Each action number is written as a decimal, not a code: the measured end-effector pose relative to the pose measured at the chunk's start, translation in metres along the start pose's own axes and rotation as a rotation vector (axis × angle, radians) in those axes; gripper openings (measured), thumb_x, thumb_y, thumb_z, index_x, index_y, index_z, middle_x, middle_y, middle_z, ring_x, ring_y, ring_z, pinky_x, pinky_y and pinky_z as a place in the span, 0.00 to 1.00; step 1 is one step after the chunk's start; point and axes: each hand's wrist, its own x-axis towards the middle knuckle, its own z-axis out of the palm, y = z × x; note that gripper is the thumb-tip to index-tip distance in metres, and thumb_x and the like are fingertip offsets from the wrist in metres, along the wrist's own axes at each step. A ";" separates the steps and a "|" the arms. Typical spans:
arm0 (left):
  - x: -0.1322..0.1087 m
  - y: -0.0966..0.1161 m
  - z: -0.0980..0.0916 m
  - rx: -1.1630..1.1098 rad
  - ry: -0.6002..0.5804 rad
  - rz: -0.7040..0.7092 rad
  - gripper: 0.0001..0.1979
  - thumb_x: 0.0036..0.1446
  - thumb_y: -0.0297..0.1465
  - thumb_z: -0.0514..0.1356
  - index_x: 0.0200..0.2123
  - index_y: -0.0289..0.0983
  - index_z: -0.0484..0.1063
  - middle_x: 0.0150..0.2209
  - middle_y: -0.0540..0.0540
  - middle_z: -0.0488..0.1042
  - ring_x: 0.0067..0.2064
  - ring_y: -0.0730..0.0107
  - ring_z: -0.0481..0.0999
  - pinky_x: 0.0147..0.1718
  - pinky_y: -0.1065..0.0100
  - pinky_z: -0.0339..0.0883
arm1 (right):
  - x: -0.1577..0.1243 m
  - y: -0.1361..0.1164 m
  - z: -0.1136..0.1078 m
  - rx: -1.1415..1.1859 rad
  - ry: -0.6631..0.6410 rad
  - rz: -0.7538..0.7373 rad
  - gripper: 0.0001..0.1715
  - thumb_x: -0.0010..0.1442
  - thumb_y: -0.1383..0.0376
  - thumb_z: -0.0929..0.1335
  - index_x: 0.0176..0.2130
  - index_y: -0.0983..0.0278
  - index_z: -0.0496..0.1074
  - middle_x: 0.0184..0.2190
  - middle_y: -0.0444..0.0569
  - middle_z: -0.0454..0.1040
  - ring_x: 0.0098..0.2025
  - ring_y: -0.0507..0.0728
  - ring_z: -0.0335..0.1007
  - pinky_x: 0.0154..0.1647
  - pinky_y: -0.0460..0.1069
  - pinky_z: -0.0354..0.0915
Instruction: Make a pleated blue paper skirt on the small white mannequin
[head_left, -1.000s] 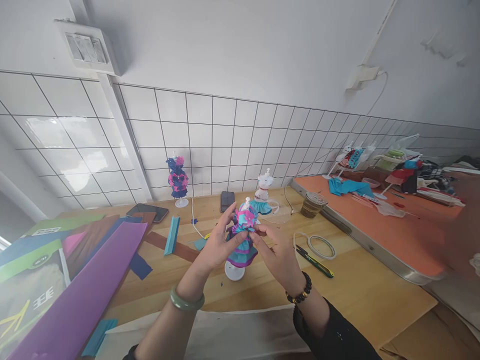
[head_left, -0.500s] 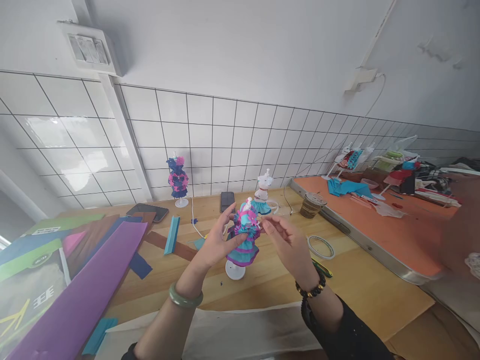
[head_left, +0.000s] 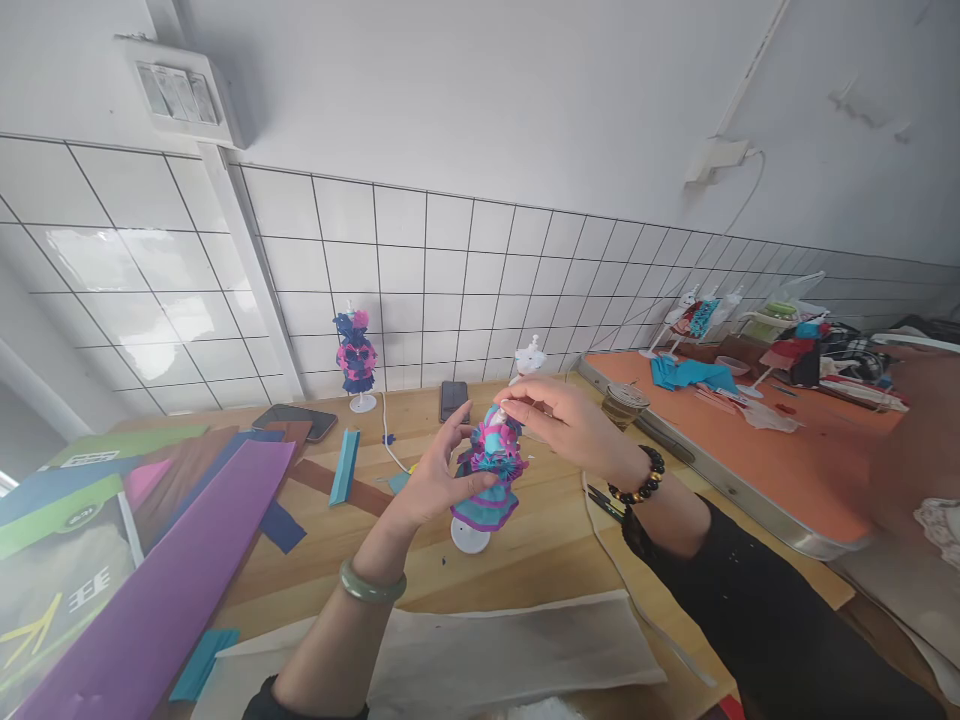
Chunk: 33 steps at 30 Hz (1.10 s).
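Observation:
A miniature dress form (head_left: 493,440) in a teal, purple and pink ruffled dress stands on a round white base (head_left: 470,536) at the middle of the table. My left hand (head_left: 442,475) is around it from the left, with the thumb across the ruffled waist and the fingers raised beside the upper part. My right hand (head_left: 574,420) reaches over from the right, fingertips pinched together on the form's white neck. Behind that hand, a second white dress form (head_left: 530,355) is partly hidden.
A navy and pink dress form (head_left: 356,360) stands by the tiled wall. Phones (head_left: 454,400), a folded teal strip (head_left: 344,467) and a purple sheet (head_left: 180,560) lie on the wooden table. A woven pot (head_left: 624,402) and a cluttered orange table (head_left: 750,450) are to the right.
My right hand has moved up from the dress's right side to the neck of the form. My left hand stays in nearly the same place.

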 end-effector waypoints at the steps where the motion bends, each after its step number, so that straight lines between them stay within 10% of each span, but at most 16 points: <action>1: 0.000 -0.001 -0.001 -0.001 -0.010 0.011 0.47 0.46 0.35 0.68 0.64 0.47 0.45 0.52 0.40 0.65 0.57 0.53 0.62 0.56 0.49 0.52 | -0.001 -0.001 -0.001 -0.005 -0.007 -0.002 0.16 0.64 0.58 0.60 0.37 0.60 0.74 0.29 0.44 0.73 0.31 0.52 0.66 0.30 0.47 0.63; 6: -0.002 0.000 -0.008 0.038 -0.045 0.063 0.45 0.48 0.44 0.65 0.65 0.46 0.45 0.59 0.38 0.60 0.63 0.51 0.53 0.60 0.47 0.40 | -0.006 -0.003 -0.021 -0.009 0.024 0.003 0.15 0.63 0.57 0.61 0.39 0.59 0.74 0.37 0.46 0.76 0.37 0.54 0.70 0.36 0.48 0.66; 12: 0.001 -0.004 -0.012 0.214 0.043 -0.135 0.30 0.60 0.48 0.48 0.61 0.41 0.53 0.52 0.39 0.68 0.55 0.58 0.65 0.52 0.57 0.60 | -0.007 0.013 -0.078 -0.159 0.034 0.073 0.17 0.61 0.52 0.62 0.38 0.59 0.74 0.37 0.47 0.77 0.39 0.58 0.72 0.36 0.50 0.67; 22: -0.003 -0.044 0.012 0.598 -0.314 -0.408 0.15 0.52 0.43 0.57 0.35 0.39 0.73 0.30 0.49 0.74 0.31 0.68 0.72 0.26 0.70 0.59 | 0.029 0.104 -0.161 -0.322 0.153 0.329 0.22 0.55 0.45 0.65 0.37 0.56 0.76 0.33 0.50 0.78 0.38 0.65 0.73 0.34 0.56 0.68; 33: -0.003 -0.058 0.021 0.763 -0.394 -0.547 0.17 0.45 0.42 0.61 0.37 0.40 0.74 0.32 0.50 0.77 0.32 0.65 0.73 0.25 0.71 0.55 | 0.123 0.218 -0.154 -0.288 0.324 0.311 0.15 0.59 0.55 0.65 0.37 0.61 0.75 0.30 0.54 0.77 0.37 0.63 0.76 0.39 0.57 0.71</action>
